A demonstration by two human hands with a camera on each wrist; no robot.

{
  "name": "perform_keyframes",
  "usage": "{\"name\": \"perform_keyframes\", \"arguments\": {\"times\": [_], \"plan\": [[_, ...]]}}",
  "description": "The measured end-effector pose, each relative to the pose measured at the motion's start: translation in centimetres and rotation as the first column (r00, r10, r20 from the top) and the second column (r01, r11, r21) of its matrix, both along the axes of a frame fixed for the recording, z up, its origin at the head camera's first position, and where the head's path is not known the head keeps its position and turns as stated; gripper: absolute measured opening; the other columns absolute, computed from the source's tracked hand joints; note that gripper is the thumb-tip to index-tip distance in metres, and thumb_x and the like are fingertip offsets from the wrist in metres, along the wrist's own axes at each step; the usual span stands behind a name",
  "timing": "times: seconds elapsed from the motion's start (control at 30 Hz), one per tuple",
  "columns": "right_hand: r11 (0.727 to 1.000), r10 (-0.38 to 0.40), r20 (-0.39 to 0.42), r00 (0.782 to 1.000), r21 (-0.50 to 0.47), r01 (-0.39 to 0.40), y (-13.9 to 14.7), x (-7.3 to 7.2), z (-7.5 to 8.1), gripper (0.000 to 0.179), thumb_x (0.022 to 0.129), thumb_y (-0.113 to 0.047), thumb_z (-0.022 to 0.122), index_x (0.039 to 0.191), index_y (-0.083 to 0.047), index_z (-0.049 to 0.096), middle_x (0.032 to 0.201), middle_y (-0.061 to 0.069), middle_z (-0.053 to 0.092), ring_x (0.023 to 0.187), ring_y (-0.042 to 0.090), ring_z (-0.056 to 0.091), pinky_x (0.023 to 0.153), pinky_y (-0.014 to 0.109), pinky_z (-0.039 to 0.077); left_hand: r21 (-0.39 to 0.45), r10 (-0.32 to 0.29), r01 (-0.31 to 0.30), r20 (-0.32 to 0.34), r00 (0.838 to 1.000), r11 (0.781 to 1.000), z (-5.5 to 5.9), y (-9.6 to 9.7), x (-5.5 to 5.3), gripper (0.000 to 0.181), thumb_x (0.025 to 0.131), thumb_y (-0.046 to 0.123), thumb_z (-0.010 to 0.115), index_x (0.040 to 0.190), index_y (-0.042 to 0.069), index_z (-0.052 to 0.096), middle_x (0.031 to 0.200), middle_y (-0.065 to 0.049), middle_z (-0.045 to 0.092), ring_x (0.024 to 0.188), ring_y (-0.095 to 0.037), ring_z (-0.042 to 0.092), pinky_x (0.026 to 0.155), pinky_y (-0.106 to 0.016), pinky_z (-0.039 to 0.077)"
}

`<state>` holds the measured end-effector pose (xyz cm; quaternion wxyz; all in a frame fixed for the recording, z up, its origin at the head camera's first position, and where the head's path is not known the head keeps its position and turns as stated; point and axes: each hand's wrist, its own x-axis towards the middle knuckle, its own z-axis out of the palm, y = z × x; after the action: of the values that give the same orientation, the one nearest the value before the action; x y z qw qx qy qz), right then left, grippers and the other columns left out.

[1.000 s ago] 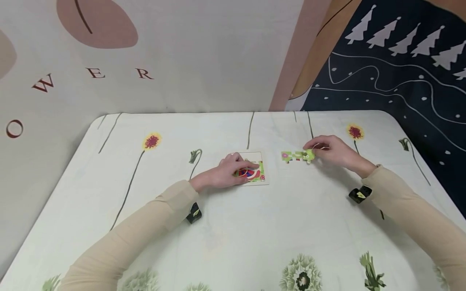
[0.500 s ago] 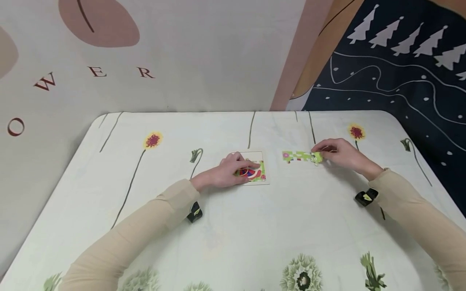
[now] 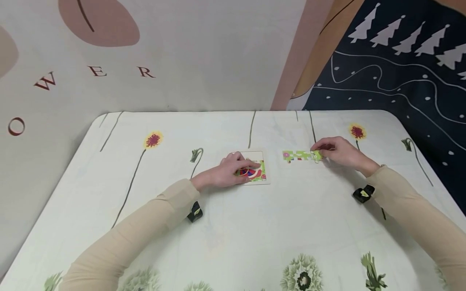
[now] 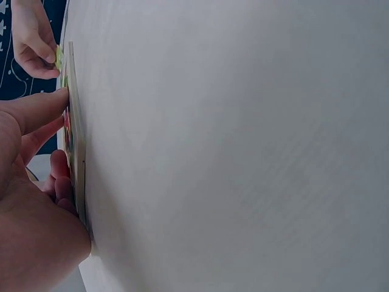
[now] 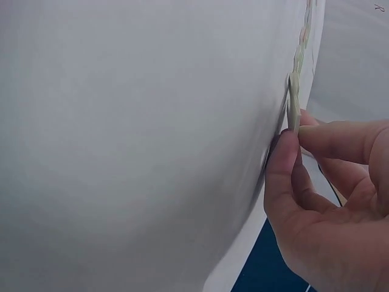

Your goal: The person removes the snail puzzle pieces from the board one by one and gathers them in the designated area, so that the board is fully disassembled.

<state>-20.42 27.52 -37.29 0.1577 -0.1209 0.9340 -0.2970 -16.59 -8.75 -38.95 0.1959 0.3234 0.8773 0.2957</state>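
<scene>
My left hand (image 3: 231,169) rests on a small square puzzle board (image 3: 267,178), covering part of its colourful picture. In the left wrist view, its thumb (image 4: 45,109) presses the top face of the thin board (image 4: 77,152), and the lower fingers lie bent against it. My right hand (image 3: 338,151) pinches a green puzzle piece (image 3: 316,156) between thumb and fingers. That piece stands slightly tilted at the right end of a row of puzzle pieces (image 3: 299,155) on the table. In the right wrist view, the pinched piece (image 5: 294,109) touches or nearly touches the row.
A white cloth printed with flowers covers the table (image 3: 240,226). Behind it rises a pale wall hanging (image 3: 204,81), with a dark tree-patterned one (image 3: 393,76) at right. Black wrist cameras (image 3: 195,212) hang under both sleeves.
My right hand has moved rightward with the green piece, which has gone from over the row to the row's right end. The left hand stays on the board.
</scene>
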Motion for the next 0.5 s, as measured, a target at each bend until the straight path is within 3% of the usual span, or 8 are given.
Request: {"name": "perform_keyframes", "arguments": {"times": [0.5], "plan": [[0.999, 0.023, -0.003, 1.0, -0.03, -0.023, 0.03, -0.41, -0.24, 0.027, 0.095, 0.002, 0.055, 0.118, 0.001, 0.069, 0.122, 0.023, 0.066, 0.096, 0.023, 0.057, 0.075, 0.015, 0.044, -0.007, -0.004, 0.004, -0.001, 1.0, 1.0, -0.01, 0.07, -0.04, 0.046, 0.095, 0.018, 0.065, 0.14, 0.018, 0.058, 0.111, -0.009, 0.051, 0.1, -0.022, 0.037, 0.082, -0.031, 0.025]]}}
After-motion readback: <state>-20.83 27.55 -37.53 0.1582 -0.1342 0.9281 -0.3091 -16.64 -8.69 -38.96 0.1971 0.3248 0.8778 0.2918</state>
